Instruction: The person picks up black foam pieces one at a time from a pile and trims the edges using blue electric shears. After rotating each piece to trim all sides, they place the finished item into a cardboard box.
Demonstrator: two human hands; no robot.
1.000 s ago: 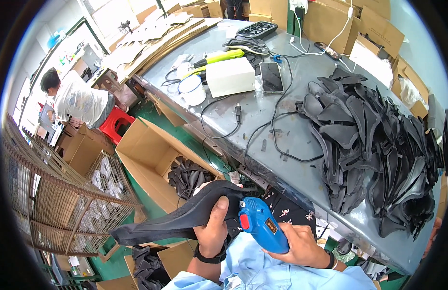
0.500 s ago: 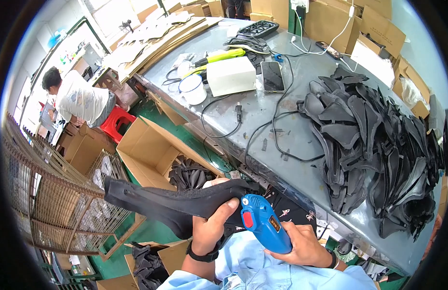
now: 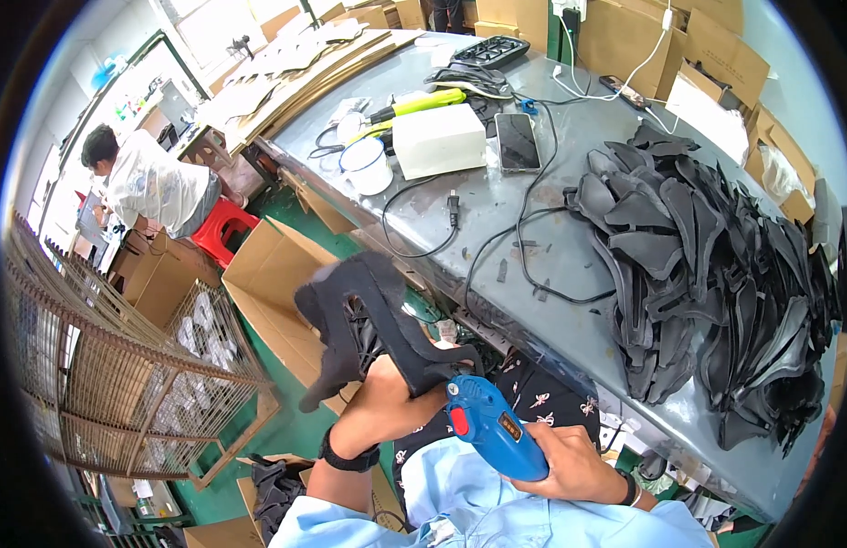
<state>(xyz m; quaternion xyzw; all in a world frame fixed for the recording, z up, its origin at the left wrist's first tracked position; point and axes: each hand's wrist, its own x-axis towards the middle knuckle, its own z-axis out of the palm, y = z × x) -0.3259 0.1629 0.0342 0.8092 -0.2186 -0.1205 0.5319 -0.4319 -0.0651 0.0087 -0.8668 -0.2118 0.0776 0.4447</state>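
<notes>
My left hand [image 3: 387,402] grips a black padded foam piece [image 3: 401,342] with a cut-out in its middle; its fingers are partly hidden behind the piece. In my right hand [image 3: 570,466] is a blue handheld power tool [image 3: 497,429] with a red button. The tool's front end is close to the lower right end of the foam piece, and the foam hides whether they touch. On the table to the right lies a big heap of black foam pieces [image 3: 656,242].
The grey table [image 3: 414,215] carries a white box [image 3: 439,142], a phone [image 3: 518,142], a white cup [image 3: 365,169] and loose cables. An open cardboard box [image 3: 273,283] and a wire rack [image 3: 113,365] stand left. Another person [image 3: 158,183] sits at far left.
My left hand has turned the foam piece from lying lengthwise to standing up, showing its cut-out. The blue tool has shifted slightly left.
</notes>
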